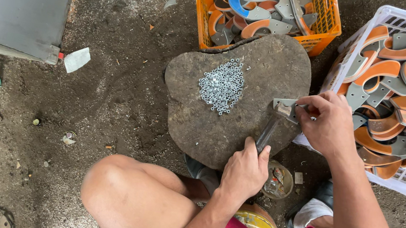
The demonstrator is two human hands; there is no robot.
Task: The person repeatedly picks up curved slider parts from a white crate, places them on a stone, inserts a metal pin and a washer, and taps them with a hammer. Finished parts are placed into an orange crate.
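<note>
My left hand (pixel 243 172) grip wraps the metal hammer handle (pixel 267 132). My right hand (pixel 327 123) pinches the stiff flat grey metal piece (pixel 287 104) by its near edge; probably light.

The person's left hand (pixel 243 172) is curled into a fist, knuckles up and thumb side pointing forward, its grip closed. The left forearm runs back toward the body between two bare, bent knees. The right hand (pixel 325 122) reaches in from the right, wrist bent, fingers and thumb pinched together at its left edge. The right forearm slants down and right.
</note>
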